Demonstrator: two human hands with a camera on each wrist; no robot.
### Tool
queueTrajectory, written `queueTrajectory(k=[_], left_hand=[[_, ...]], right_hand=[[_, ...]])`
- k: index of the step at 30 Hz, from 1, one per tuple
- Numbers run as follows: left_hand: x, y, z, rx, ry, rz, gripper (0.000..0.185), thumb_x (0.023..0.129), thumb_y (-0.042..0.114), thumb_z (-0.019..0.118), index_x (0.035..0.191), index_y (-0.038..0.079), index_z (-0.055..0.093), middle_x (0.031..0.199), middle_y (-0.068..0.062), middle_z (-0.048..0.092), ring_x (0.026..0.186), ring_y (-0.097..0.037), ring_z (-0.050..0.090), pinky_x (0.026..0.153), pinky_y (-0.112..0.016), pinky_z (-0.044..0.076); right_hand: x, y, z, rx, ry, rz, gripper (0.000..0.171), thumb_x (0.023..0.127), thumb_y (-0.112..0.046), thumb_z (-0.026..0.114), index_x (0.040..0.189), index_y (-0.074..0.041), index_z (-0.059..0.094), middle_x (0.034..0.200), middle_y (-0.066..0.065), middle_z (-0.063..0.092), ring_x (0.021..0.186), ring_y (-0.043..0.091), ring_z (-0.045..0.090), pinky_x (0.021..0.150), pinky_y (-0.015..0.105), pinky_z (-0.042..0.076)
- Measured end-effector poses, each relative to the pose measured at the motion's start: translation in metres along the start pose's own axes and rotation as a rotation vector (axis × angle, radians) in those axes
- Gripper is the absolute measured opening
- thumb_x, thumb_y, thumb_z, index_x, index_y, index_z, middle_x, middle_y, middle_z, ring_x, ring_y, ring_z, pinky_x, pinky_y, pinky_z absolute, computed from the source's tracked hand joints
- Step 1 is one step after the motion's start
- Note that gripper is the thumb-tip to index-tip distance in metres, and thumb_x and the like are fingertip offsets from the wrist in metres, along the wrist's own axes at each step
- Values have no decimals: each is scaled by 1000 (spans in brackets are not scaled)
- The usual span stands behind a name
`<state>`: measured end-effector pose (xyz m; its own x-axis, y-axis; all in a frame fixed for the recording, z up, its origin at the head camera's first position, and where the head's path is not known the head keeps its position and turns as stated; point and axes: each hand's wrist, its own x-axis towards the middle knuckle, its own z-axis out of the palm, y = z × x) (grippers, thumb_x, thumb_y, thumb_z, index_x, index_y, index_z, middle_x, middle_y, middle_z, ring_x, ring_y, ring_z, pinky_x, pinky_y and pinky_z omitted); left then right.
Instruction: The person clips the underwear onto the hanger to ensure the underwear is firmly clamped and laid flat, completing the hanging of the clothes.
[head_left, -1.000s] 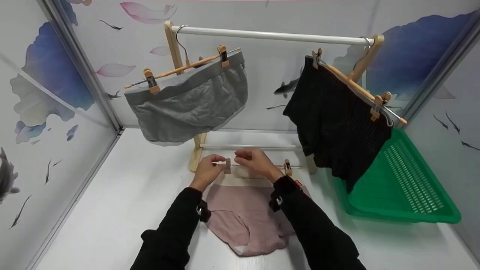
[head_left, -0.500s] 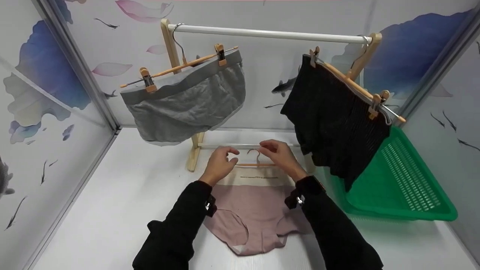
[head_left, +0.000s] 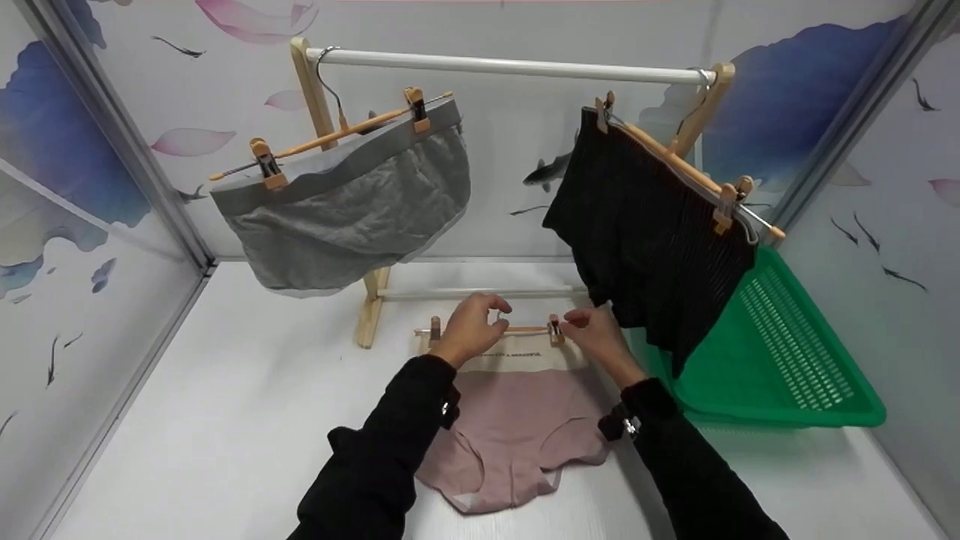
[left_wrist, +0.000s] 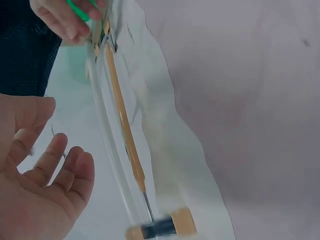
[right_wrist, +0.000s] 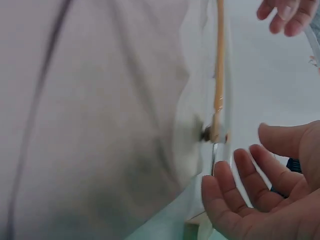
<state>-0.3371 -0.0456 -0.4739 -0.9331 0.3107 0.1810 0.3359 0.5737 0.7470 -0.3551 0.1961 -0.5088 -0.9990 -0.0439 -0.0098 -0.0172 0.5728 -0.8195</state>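
A pair of pink underpants (head_left: pixel 517 409) with a cream waistband lies flat on the white table. Along its waistband runs a clip hanger (head_left: pixel 527 330) with an orange bar. My left hand (head_left: pixel 471 331) hovers over the bar, fingers loosely curved and holding nothing. Beside the hanger's right clip (head_left: pixel 556 330) is my right hand (head_left: pixel 602 341); its fingers are relaxed and spread in the right wrist view, gripping nothing. The left clip (left_wrist: pixel 162 227) sits at the waistband's other end. The left hand partly hides the hanger's hook.
Grey underpants (head_left: pixel 352 214) and black shorts (head_left: pixel 649 232) hang on clip hangers from the white rail (head_left: pixel 510 66) of a wooden rack. A green basket (head_left: pixel 810 409) stands at the right, partly behind the black shorts.
My left hand has left the left clip and moved right over the bar. My right hand has moved right to beside the right clip. The view has turned slightly right.
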Motion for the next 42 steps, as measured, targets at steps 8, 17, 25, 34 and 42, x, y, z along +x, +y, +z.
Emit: queueTrajectory(k=[8,17,25,34,42], left_hand=[[16,14,33,90,-33,51,27,95,5,63,119,-2,70,122,-13,68,122,-30,59,105,-40,44],[34,23,63,187,-53,33,28,90,3,67,116,2,75,115,-15,70,111,-32,63,97,-40,49],[42,24,76,364,-68,-52,27,90,14,77,116,8,74,114,-12,67,111,-32,61,93,-48,50],[45,31,88,495,-136,-106,31,97,21,65,125,8,66,121,-12,65,113,-32,59,93,-49,46],[44,32,91,513,-170,-141,35,97,26,67,125,5,64,124,-15,64,116,-34,57,99,-48,43]], right_hand=[[-6,-2,-9,-227,-92,85,33,89,-12,75,109,11,64,98,17,62,84,27,57,74,38,48],[-17,-1,-14,-261,-117,83,46,85,-7,74,121,16,57,113,25,61,95,32,59,84,45,50],[-14,-6,-2,-243,-68,7,42,84,-1,64,71,-14,26,68,-2,18,60,13,16,58,31,18],[-11,-3,2,-237,-87,21,53,85,-12,76,62,-15,28,58,-5,20,53,10,14,54,27,18],[-13,3,-2,-112,-162,115,54,87,-9,77,57,-16,33,54,-5,26,46,9,22,49,26,24]])
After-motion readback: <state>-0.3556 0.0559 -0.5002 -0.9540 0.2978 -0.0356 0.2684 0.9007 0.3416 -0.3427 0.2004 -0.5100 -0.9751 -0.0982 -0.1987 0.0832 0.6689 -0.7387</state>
